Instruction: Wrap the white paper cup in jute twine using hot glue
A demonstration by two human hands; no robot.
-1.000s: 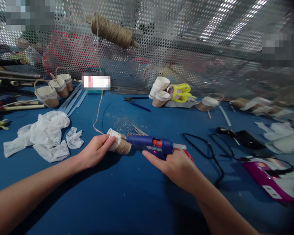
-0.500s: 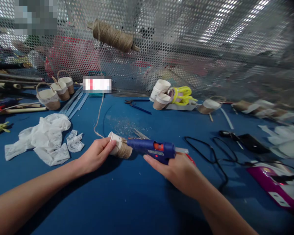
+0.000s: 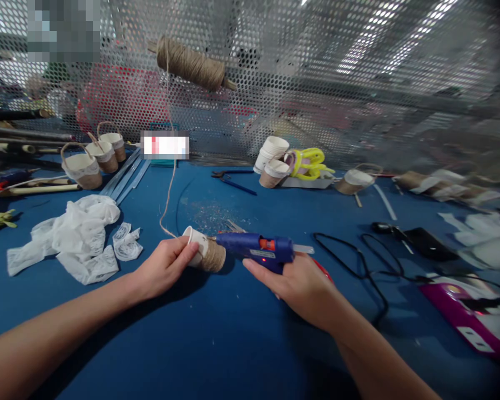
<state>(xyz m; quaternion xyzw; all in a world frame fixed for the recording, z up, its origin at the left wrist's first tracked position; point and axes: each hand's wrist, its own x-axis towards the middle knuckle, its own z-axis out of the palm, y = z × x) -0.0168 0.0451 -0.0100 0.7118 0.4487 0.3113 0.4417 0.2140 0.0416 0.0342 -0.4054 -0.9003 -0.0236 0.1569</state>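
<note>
My left hand (image 3: pixel 169 261) is closed around the rim end of a small white paper cup (image 3: pixel 194 240), which lies tilted on its side. Brown twine (image 3: pixel 214 256) is wound around the cup's other end. A loose strand runs from the cup up to a twine spool (image 3: pixel 189 64) hung on the mesh. My right hand (image 3: pixel 294 280) grips a blue glue gun (image 3: pixel 254 247) with a clear glue stick poking out of its back. The gun's nozzle is at the wound twine; whether it touches is hard to tell. Scissors (image 3: pixel 235 226) lie partly hidden behind the gun.
White lace (image 3: pixel 81 233) is heaped at left, with several twine-covered cup baskets (image 3: pixel 83 169) behind it. Pliers (image 3: pixel 235 180), stacked paper cups (image 3: pixel 274 153) and a yellow bundle (image 3: pixel 310 163) stand along the back. A black cable (image 3: pixel 362 258) and a purple box (image 3: pixel 462 319) lie at right.
The glue gun and my right hand have shifted slightly left and down along the wound twine. My left hand keeps its hold on the cup, almost unmoved.
</note>
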